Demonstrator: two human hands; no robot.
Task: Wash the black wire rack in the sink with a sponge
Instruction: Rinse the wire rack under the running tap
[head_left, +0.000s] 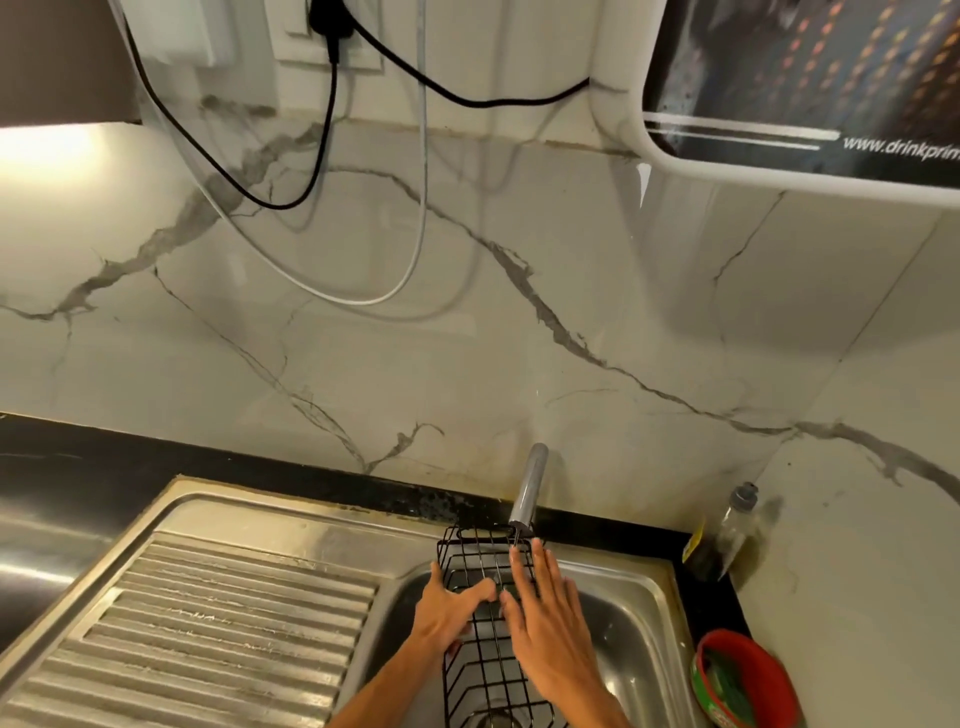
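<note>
The black wire rack (483, 670) is held in the sink (641, 639), over the basin at the right, its far end brought up just under the faucet spout (527, 488). It is gripped at its left edge by the left hand (449, 610), fingers and thumb curled round the wires, while the right hand (545, 629) is laid flat on the grid, fingers straight, the two hands just beside each other. A ribbed drainboard (223, 623) is seen to the left, and a clear bottle (727, 535) and a red tub (748, 675) are set on the black counter (78, 467) at the right.
</note>
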